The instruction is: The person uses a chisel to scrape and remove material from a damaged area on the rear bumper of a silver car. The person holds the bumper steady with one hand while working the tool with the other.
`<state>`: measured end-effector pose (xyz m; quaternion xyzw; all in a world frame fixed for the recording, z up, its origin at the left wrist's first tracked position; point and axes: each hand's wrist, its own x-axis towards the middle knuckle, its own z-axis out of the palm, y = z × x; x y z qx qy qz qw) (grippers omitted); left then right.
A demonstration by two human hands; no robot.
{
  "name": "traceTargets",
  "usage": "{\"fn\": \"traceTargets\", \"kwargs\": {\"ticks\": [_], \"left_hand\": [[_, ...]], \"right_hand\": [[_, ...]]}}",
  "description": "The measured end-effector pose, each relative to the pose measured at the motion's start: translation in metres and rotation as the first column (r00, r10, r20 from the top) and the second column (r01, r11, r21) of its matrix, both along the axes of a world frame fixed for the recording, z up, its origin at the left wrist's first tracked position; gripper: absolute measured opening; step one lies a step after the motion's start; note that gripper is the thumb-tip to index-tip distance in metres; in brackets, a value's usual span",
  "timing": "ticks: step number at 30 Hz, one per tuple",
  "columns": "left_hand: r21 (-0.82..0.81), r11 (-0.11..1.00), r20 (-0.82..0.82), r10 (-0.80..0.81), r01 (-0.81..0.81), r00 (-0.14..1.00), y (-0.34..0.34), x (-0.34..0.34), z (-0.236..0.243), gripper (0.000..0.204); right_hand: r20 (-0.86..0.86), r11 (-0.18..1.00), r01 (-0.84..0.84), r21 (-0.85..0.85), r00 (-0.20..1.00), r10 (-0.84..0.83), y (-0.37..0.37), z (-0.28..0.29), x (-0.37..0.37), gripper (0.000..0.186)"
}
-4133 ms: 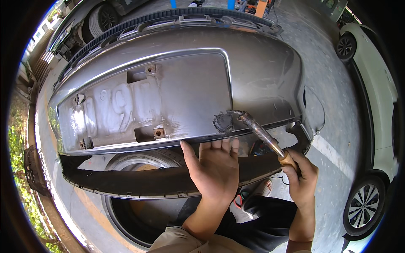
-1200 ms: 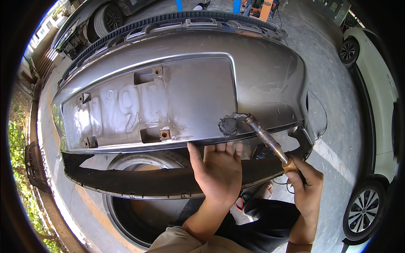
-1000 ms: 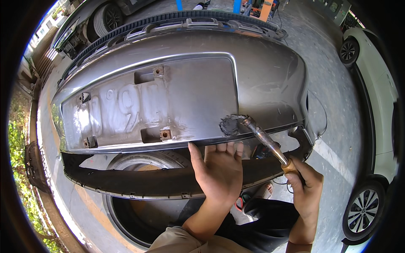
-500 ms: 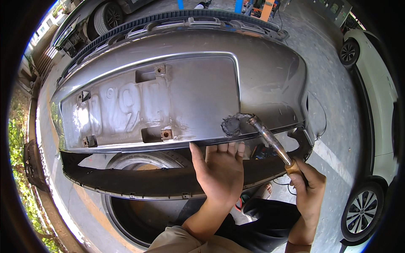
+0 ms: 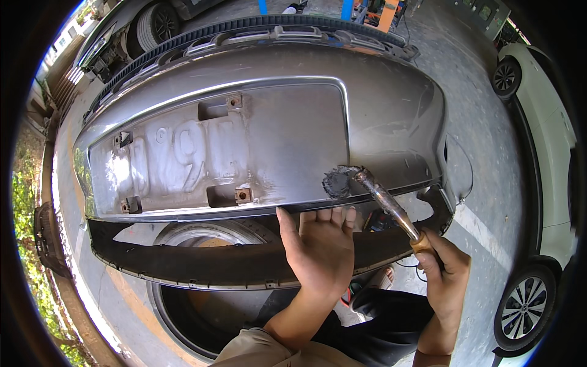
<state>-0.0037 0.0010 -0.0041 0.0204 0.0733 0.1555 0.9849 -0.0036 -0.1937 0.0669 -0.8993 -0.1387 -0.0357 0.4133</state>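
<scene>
A silver-grey bumper [image 5: 397,110] lies across the middle of the view, with a recessed panel, rusty square fixings and a dark, rough patch [image 5: 334,182] near its lower right. My right hand [image 5: 443,269] is closed round the wooden handle of a hot-iron tool with a long, stained metal barrel [image 5: 385,199]; its crusted, bent tip rests at the patch's right side. My left hand [image 5: 318,257], palm up, holds the bumper's lower lip just below the patch, fingers bent up against it and thumb at the edge. The backs of its fingertips are hidden.
A tyre [image 5: 171,306] lies under the bumper's black lower trim [image 5: 214,260]. Tools sit behind the trim, and a cable loops at right. A white car [image 5: 550,153] stands along the right, a dark car at upper left; lift posts [image 5: 346,9] rise behind. Greenery borders the left.
Since the earliest frame, the bumper and both hands appear a little lower and further right. The tool tip has shifted slightly about the patch; both hands keep their holds.
</scene>
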Motion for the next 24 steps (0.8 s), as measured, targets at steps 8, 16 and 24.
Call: {"fn": "traceTargets", "kwargs": {"ticks": [8,16,24], "left_hand": [[-0.008,1.000,0.006,0.001,-0.001,1.000,0.000,0.000,0.000,0.057],[0.000,1.000,-0.023,0.010,-0.010,1.000,-0.001,0.001,0.002,0.057],[-0.019,1.000,-0.001,0.001,-0.001,1.000,0.000,0.000,0.003,0.057]], "right_hand": [[0.033,1.000,-0.007,-0.016,0.999,0.007,0.004,0.002,0.000,0.034],[0.064,1.000,-0.009,-0.014,0.998,0.010,0.006,-0.003,0.000,0.035],[0.593,0.969,0.049,-0.241,0.798,0.107,0.002,-0.025,0.013,0.033]]}}
